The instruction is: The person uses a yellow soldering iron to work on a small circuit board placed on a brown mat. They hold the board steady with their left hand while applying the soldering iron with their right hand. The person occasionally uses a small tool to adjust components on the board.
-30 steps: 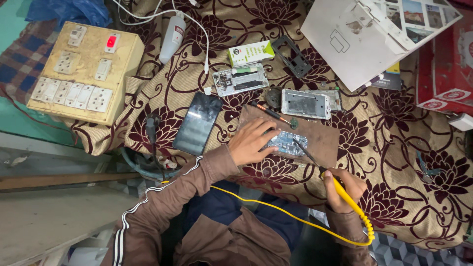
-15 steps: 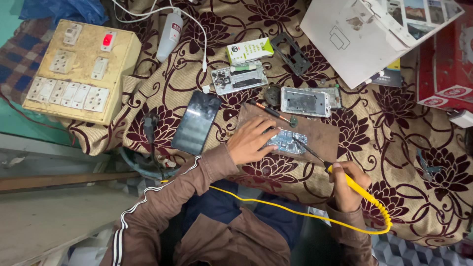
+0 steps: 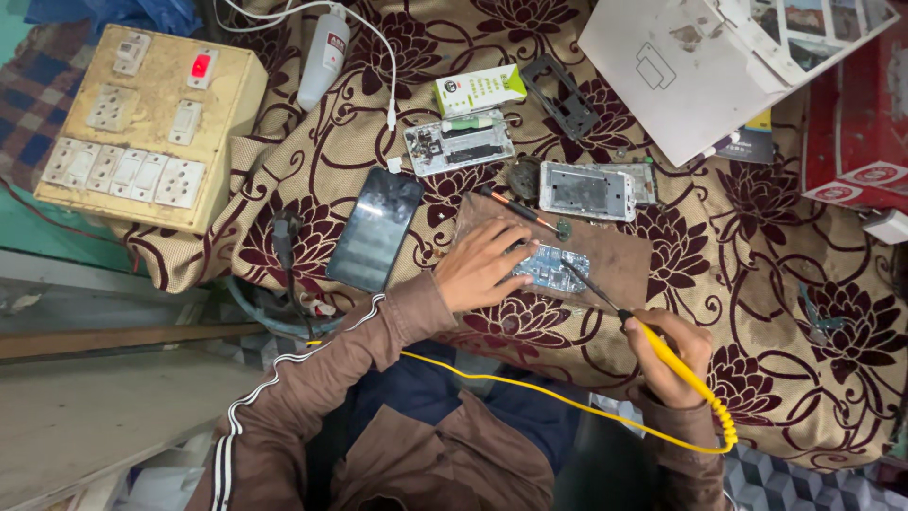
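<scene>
1. Across most of the head view a beige cloth with dark maroon flowers is lying in soft folds over the work surface; at the left edge a strip of teal surface and pale wooden boards are showing.
2. At centre a brown rectangular mat is resting on the cloth, and a small bluish circuit board is lying on it.
3. Pressing down flat, the left hand is pinning the board's left end with spread fingers, not clenched around it.
4. Lower right, the right hand is clenched on a yellow-handled soldering iron; its thin dark tip is reaching the board's right edge, though the exact contact is too small to make out. Its yellow cord is trailing across the lap.
5. At upper left a yellowed switchboard box is sitting; a glossy black phone is lying left of the mat.
6. At top right a white box is being cut off by the frame.
</scene>
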Action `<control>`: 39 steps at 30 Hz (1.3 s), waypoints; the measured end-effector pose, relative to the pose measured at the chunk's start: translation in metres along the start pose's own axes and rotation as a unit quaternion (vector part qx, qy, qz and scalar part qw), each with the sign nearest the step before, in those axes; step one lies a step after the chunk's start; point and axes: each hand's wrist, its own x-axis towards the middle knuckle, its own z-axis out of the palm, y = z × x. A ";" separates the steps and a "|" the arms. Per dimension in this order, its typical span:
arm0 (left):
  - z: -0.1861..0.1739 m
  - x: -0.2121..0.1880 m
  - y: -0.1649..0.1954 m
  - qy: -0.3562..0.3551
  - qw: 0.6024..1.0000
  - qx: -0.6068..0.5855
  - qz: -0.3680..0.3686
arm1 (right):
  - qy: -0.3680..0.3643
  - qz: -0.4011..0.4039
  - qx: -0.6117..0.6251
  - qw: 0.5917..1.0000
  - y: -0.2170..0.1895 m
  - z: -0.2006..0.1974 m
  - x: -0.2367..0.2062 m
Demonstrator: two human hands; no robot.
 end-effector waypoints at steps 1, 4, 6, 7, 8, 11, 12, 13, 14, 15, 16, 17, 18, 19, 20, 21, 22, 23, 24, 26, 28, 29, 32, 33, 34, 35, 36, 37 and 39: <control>0.000 0.000 0.000 -0.001 1.000 0.000 0.000 | -0.010 -0.022 0.006 1.000 0.001 -0.002 0.001; 0.001 0.000 0.000 0.001 1.000 0.003 0.002 | -0.029 -0.067 0.020 0.997 0.005 -0.006 0.003; 0.002 0.001 0.000 0.005 1.000 0.008 0.004 | -0.024 -0.072 0.025 0.997 0.010 -0.004 0.002; 0.003 0.001 -0.001 0.006 1.000 0.005 0.005 | -0.018 -0.044 0.029 0.998 0.012 -0.003 0.000; 0.003 0.001 -0.001 0.007 1.000 0.002 0.007 | -0.013 -0.016 0.034 0.999 0.015 -0.002 -0.003; 0.005 0.000 -0.002 0.014 1.000 0.001 0.014 | 0.016 0.059 0.086 0.994 0.026 0.006 -0.007; 0.006 0.000 -0.003 0.017 1.000 0.002 0.016 | 0.029 0.083 0.108 0.990 0.029 0.009 -0.007; 0.007 0.000 -0.003 0.018 1.000 0.000 0.015 | 0.036 0.095 0.114 0.988 0.033 0.011 -0.007; 0.008 0.001 -0.003 0.017 1.000 -0.002 0.013 | 0.044 0.107 0.119 0.986 0.035 0.013 -0.007; 0.009 0.001 -0.003 0.017 1.000 -0.004 0.011 | 0.052 0.120 0.124 0.984 0.037 0.013 -0.008; 0.010 0.001 -0.003 0.019 1.000 -0.006 0.012 | 0.055 0.122 0.133 0.982 0.038 0.014 -0.008; 0.010 0.000 -0.004 0.020 1.000 -0.008 0.013 | 0.058 0.124 0.143 0.980 0.038 0.015 -0.009; 0.010 0.000 -0.004 0.022 1.000 -0.010 0.014 | 0.061 0.126 0.152 0.978 0.037 0.016 -0.010; 0.010 -0.001 -0.004 0.023 1.000 -0.011 0.014 | 0.062 0.124 0.142 0.980 0.035 0.016 -0.010; 0.010 -0.001 -0.004 0.023 1.000 -0.012 0.014 | 0.062 0.122 0.133 0.982 0.033 0.016 -0.010; 0.009 -0.001 -0.005 0.023 1.000 -0.012 0.015 | 0.064 0.119 0.123 0.983 0.031 0.016 -0.010; 0.009 -0.001 -0.004 0.020 1.000 -0.010 0.015 | 0.060 0.113 0.112 0.986 0.028 0.016 -0.010; 0.008 -0.001 -0.004 0.017 1.000 -0.007 0.014 | 0.056 0.106 0.100 0.988 0.025 0.016 -0.010; 0.008 -0.001 -0.004 0.014 1.000 -0.005 0.013 | 0.052 0.099 0.089 0.990 0.022 0.015 -0.010; 0.007 -0.001 -0.004 0.011 1.000 -0.001 0.015 | 0.043 0.053 0.084 0.994 0.015 0.015 -0.009; 0.006 -0.001 -0.005 0.010 1.000 0.002 0.017 | 0.034 0.037 0.065 0.997 0.007 0.015 -0.007; 0.005 -0.002 -0.005 0.010 1.000 0.001 0.019 | 0.029 0.044 0.048 0.997 0.003 0.015 -0.006; 0.006 -0.001 -0.005 0.009 1.000 -0.002 0.019 | 0.008 0.012 0.010 1.000 -0.009 0.011 -0.003; 0.006 -0.001 -0.006 0.009 1.000 -0.003 0.019 | -0.001 -0.007 0.000 1.000 -0.012 0.009 -0.003; 0.006 -0.001 -0.005 0.011 1.000 -0.002 0.018 | 0.001 -0.011 -0.014 1.000 -0.016 0.009 -0.004; 0.006 -0.001 -0.005 0.014 1.000 -0.001 0.019 | 0.003 -0.016 -0.027 0.999 -0.019 0.009 -0.004; 0.006 -0.001 -0.005 0.017 1.000 0.000 0.019 | 0.005 -0.020 -0.041 0.999 -0.022 0.009 -0.003; 0.005 -0.001 -0.005 0.015 1.000 -0.005 0.013 | 0.010 -0.021 -0.046 0.999 -0.024 0.010 -0.003; 0.004 0.000 -0.004 0.011 1.000 -0.013 0.003 | 0.022 -0.023 -0.054 0.998 -0.026 0.012 -0.002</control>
